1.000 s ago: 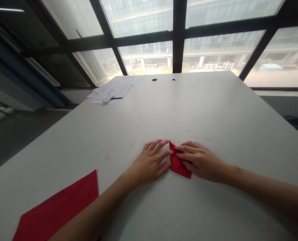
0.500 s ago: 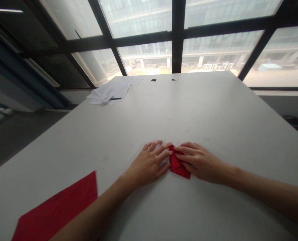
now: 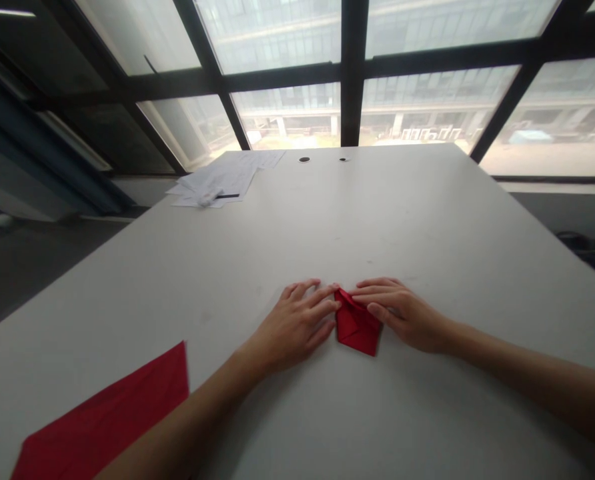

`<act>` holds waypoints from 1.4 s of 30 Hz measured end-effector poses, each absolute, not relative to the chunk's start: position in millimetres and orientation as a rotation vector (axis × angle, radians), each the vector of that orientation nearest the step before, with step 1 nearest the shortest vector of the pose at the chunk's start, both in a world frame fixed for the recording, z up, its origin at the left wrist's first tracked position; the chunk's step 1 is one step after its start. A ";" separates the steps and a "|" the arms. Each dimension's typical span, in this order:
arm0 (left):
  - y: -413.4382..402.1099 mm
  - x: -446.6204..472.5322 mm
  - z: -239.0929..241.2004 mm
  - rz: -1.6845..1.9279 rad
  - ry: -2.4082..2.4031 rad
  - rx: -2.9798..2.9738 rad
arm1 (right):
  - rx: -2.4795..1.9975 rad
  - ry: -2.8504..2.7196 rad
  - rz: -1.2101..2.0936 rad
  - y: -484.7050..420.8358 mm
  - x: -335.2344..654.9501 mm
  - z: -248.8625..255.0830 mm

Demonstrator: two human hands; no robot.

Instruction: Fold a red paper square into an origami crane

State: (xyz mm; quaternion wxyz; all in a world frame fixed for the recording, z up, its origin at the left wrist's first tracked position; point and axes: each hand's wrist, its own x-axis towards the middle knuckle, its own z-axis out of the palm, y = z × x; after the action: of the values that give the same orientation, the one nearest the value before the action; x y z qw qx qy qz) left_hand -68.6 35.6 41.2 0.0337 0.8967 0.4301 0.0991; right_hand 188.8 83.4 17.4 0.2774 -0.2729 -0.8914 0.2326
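A small folded red paper piece (image 3: 356, 328) lies on the white table (image 3: 327, 220) in front of me. My left hand (image 3: 297, 323) rests flat beside it, fingers stretched out, their tips touching the paper's upper left edge. My right hand (image 3: 405, 313) lies on the paper's upper right side, fingers extended and pressing its top edge. Both forearms reach in from the bottom of the view.
A larger red paper sheet (image 3: 102, 420) lies at the near left edge of the table. A pile of white papers (image 3: 217, 183) with a dark pen sits at the far left. Two round cable holes (image 3: 322, 159) are near the far edge, below big windows.
My right hand has slid right and up off the red piece, so more of the paper shows. The left hand has barely moved.
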 end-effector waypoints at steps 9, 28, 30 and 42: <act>35.0 -60.3 29.3 0.402 1.443 2.660 | -0.782 -2.445 0.526 80.0 185.0 12.2; 30.8 -54.0 28.8 0.564 1.160 2.743 | -0.809 -2.459 0.505 73.1 180.5 19.3; 31.9 -56.0 26.4 0.615 1.153 2.724 | -0.817 -2.477 0.520 69.0 180.2 22.3; 27.8 -56.2 30.4 0.647 0.946 2.661 | -0.628 -2.426 0.668 79.4 181.4 19.4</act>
State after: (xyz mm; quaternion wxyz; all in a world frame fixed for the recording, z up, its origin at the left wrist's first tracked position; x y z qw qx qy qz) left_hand -56.2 27.8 30.4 0.1219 0.9115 0.3242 0.2218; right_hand 181.4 79.4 19.4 0.2707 -0.2331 -0.9005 0.2478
